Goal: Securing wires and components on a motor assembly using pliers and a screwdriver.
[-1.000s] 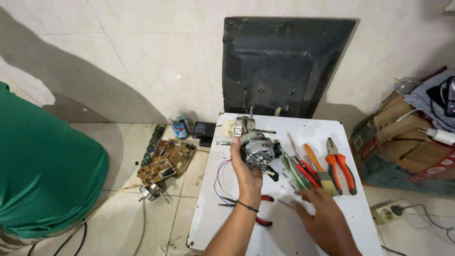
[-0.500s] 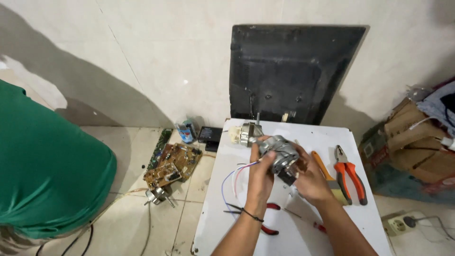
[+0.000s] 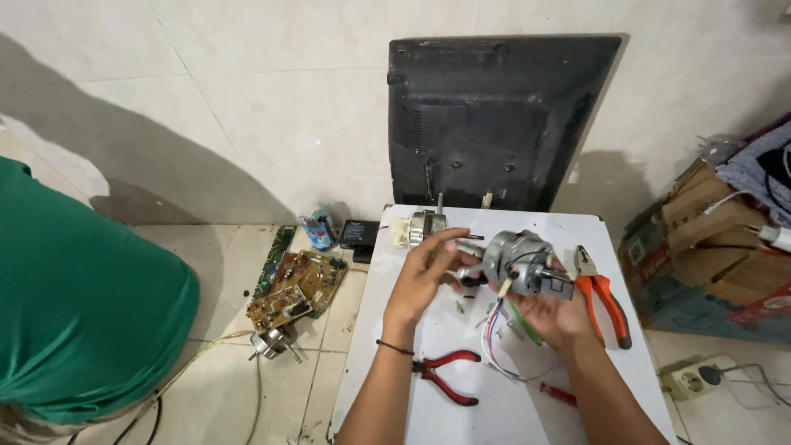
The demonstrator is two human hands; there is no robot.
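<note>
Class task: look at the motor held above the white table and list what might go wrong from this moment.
1. The motor is held in the air by the right hand and left hand; a slip might drop it onto the white table.
2. Its coloured wires hang loose and might snag on the orange pliers.
3. Small screws lying loose may roll off.
</note>
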